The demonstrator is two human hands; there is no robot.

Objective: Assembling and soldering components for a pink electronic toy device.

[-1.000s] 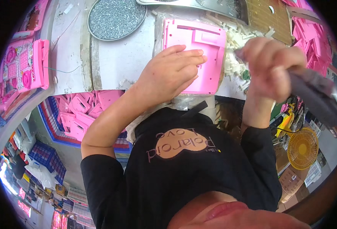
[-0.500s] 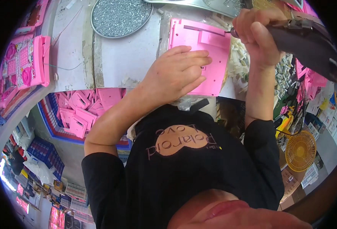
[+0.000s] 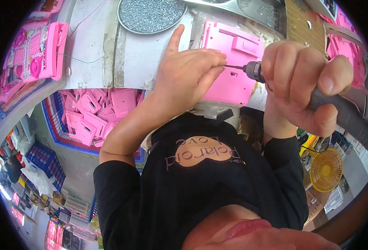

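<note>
My right hand [image 3: 300, 81] is wrapped round a dark electric screwdriver [image 3: 254, 71] with a long thin bit pointing left. My left hand [image 3: 188, 73] has its thumb and fingertips pinched together at the bit's tip, while one finger sticks up and away. Whatever sits in that pinch is too small to make out. Both hands are over a pink plastic panel [image 3: 227, 92], which lies on clear plastic wrap on the white worktable [image 3: 142, 54]. The panel has a raised rectangular block, a small slot and several screw holes. Part of it is hidden by my left hand.
A round metal tray [image 3: 150, 33] full of small screws stands at the back. Right of it is a long metal tray [image 3: 217, 6] with more screws. A blue basket [image 3: 63, 143] below the table's left part holds pink panels. Pink toy-like units [image 3: 38, 56] stand at far left.
The screwdriver bit has left the panel's far right edge and come nearer, to my left fingertips. My left hand has lifted off the panel and pinched. The view has shifted slightly.
</note>
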